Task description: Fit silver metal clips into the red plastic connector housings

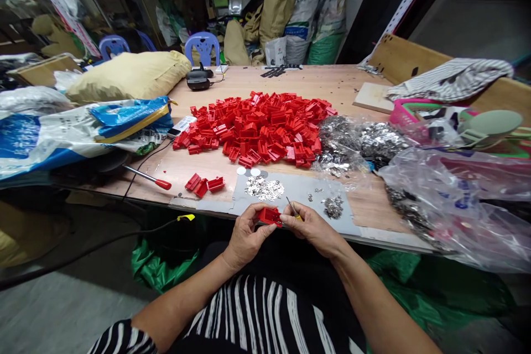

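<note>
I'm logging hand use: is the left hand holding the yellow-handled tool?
No, the right hand holds that tool, while the left hand grips a red part.

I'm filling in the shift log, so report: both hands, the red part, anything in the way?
Left hand gripping red part. Right hand holding yellow-handled tool beside it. Silver pile and darker pile nearby, neither blocking.

a workshop, judging by heaped red parts point(257, 128) and bulky sacks point(276, 14).

By the near edge of the worktop point(340, 82), the person's left grip point(246, 235) is holding a red part point(269, 215); the right grip point(312, 226) is clasping a yellow-handled tool point(298, 217).
</note>
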### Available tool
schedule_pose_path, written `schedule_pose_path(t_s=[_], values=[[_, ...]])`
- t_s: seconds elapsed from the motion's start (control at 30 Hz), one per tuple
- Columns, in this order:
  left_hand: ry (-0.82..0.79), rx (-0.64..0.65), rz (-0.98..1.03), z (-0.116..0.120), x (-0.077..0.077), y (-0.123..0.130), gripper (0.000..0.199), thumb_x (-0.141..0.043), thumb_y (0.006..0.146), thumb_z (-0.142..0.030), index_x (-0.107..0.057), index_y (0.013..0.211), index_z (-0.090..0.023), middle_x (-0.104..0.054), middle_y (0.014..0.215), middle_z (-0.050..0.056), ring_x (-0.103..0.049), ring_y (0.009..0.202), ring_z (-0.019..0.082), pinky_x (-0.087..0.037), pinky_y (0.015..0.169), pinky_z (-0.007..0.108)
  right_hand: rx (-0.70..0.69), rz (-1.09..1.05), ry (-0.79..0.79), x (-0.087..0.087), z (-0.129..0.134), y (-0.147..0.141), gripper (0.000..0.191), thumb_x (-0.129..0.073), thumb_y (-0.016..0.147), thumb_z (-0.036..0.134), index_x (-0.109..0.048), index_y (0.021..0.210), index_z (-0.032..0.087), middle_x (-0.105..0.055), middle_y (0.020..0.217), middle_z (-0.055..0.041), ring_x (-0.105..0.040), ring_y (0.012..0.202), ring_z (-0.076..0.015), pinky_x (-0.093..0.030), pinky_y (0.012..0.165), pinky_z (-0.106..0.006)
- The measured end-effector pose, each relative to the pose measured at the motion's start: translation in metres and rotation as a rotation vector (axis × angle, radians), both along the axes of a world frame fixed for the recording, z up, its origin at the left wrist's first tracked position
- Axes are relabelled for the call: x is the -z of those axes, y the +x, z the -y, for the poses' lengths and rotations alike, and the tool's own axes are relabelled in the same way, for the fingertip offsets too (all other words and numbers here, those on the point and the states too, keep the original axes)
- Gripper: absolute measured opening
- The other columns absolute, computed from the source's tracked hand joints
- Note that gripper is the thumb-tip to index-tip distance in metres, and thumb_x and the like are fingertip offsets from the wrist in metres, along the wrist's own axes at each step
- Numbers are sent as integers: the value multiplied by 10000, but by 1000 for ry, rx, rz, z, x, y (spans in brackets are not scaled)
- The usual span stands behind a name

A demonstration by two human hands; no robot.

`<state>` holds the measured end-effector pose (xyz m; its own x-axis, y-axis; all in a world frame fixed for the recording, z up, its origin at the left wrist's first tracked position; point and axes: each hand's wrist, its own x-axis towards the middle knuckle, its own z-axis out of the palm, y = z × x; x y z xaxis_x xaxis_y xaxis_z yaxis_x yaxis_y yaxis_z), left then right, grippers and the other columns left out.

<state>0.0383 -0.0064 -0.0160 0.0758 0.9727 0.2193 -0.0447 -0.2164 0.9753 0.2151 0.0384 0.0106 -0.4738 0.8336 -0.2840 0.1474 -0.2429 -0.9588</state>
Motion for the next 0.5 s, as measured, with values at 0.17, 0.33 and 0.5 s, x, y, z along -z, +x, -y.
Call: schedule_pose_path(t_s=[0.17,0.33,0.5], values=[[193,-58,-206,1,2,0,335,-624,829,-173,-571,1159,-193,-667,1131,80,-635,1067,202,-512,958,359,-10,12,1,2,0,0,376,-638,768,527,-466,749,193,-368,574,87,-259,473,-61,-190,445,-212],[436,-97,-379,0,6,1,371,-596,828,-102,-558,1185,-196,-678,1137,71,-632,1092,187,-397,1101,433,23,183,250,8,-2,1,269,-587,816,434,-533,730,185,-510,659,33,-457,616,-116,-365,578,-240],[478,-123,-444,-1,10,3,383,-590,833,-95,-547,1199,-197,-681,1132,75,-634,1090,183,-413,1093,435,73,372,365,7,-2,-3,198,-558,812,370,-555,713,198,-578,691,20,-521,674,-146,-399,650,-260]])
